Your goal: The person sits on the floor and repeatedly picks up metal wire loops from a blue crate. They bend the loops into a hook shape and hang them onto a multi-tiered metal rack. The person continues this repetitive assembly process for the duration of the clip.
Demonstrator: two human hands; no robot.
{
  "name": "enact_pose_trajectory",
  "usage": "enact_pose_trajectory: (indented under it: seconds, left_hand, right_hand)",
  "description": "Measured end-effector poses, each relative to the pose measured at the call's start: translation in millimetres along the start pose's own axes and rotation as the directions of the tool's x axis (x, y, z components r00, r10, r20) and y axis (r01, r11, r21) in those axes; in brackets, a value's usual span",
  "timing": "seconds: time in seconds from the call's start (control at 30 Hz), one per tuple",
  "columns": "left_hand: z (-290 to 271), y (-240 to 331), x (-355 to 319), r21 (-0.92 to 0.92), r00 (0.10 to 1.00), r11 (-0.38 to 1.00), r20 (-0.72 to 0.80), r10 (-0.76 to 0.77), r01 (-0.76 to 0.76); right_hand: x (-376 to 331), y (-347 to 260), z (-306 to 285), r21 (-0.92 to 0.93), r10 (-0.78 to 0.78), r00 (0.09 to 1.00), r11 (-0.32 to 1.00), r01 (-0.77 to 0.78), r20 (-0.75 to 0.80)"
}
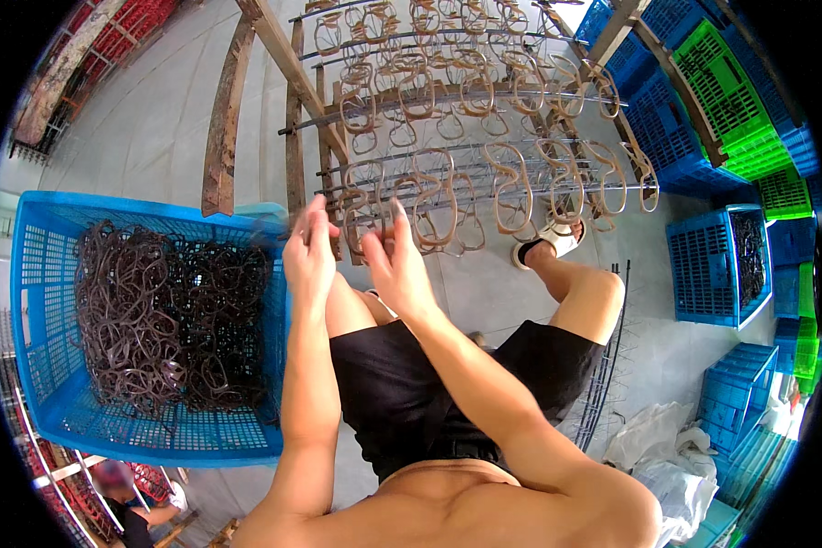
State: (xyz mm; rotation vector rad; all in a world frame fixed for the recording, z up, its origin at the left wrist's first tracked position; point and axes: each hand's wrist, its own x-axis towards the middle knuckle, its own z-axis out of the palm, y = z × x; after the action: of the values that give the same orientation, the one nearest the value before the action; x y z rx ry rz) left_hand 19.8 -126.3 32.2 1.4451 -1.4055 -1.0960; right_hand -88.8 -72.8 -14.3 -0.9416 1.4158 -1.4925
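At the far left a blue plastic crate (146, 429) sits on the floor beside the seated person's left leg, heaped with dark brown spectacle frames (169, 315). Just right of its upper corner the left hand (309, 256) is raised, fingers curled close together; it blurs a little, and something thin and dark seems pinched at the fingertips, though I cannot tell for sure what. Close beside it, nearly touching, the right hand (397, 265) has its fingers narrowed around a light brown spectacle frame (374, 233), held right at the lowest rods of the wooden rack (288, 68). That rack rises ahead of both hands, its thin metal rods (484, 146) hung with rows of similar pale frames. Further right, stacked blue crates (708, 265) and green crates (731, 100) line the floor, one holding more dark frames.
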Motion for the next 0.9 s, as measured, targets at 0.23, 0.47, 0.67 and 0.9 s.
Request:
enact_pose_trajectory:
  seconds: [0.23,0.47,0.67,0.9]
  left_hand:
    - [-35.6,-41.3,-12.0,0.685,0.841,0.6,0.035,0.54,-0.413]
    - [-33.0,-84.5,32.2,0.9,0.868,0.225,0.254,0.426,-0.373]
    - [-55.5,-79.6,23.5,0.922,0.74,0.165,0.165,0.652,-0.351]
    - [-92.7,53.6,-42.6,0.969,0.589,0.173,-0.038,0.808,-0.175]
  right_hand:
    - [-15.0,-64.6,-277.4,-0.977,0.588,0.808,0.19,-0.1,0.032]
    - [99.0,-2.7,-471.8,-0.898,-0.47,0.808,-0.411,0.155,0.355]
    - [133.5,-13.3,-456.9,-0.99,-0.45,0.882,-0.043,0.135,0.14]
    - [64.3,-90.7,-558.2,-0.76,-0.487,0.854,0.621,0.193,-0.181]
